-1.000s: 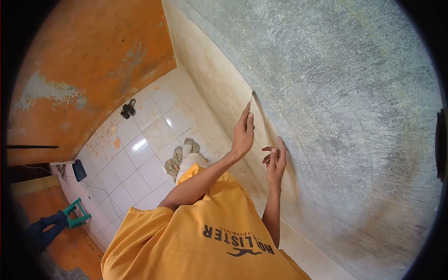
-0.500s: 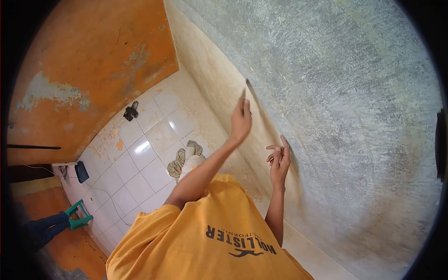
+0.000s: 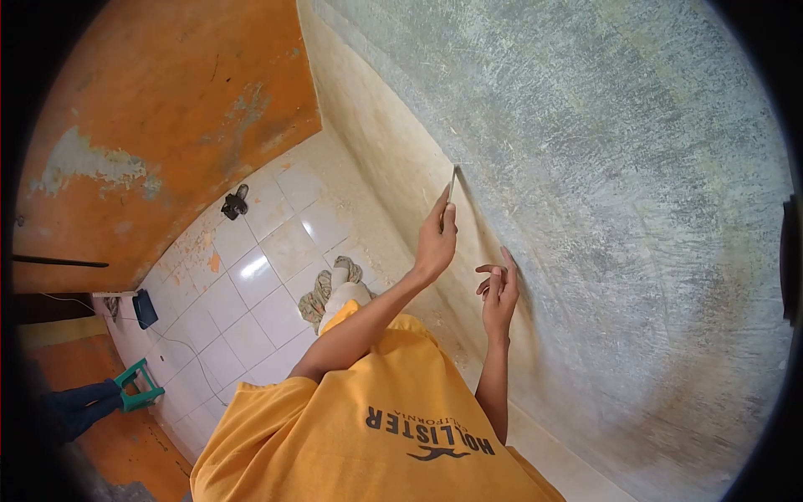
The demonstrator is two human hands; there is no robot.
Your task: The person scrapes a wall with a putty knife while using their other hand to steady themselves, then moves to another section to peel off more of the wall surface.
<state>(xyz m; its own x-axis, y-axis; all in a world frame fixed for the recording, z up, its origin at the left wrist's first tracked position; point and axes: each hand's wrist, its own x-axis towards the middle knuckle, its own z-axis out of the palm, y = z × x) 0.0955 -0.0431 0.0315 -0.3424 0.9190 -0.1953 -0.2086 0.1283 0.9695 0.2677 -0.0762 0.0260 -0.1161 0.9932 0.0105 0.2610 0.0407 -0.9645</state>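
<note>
one thin tool (image 3: pixel 452 186) in left hand (image 3: pixel 435 248), at wall (image 3: pixel 619 209); right hand (image 3: pixel 498 303) nearby

The left hand (image 3: pixel 436 245) holds a thin tool (image 3: pixel 452 186) at the mottled wall (image 3: pixel 619 201), the right hand (image 3: pixel 499 305) nearby.

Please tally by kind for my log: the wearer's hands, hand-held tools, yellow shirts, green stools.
Hands: 2 (left hand, right hand)
Hand-held tools: 1 (thin tool in the left hand)
Yellow shirts: 1 (yellow shirt)
Green stools: 1 (green stool)
Total: 5
</note>
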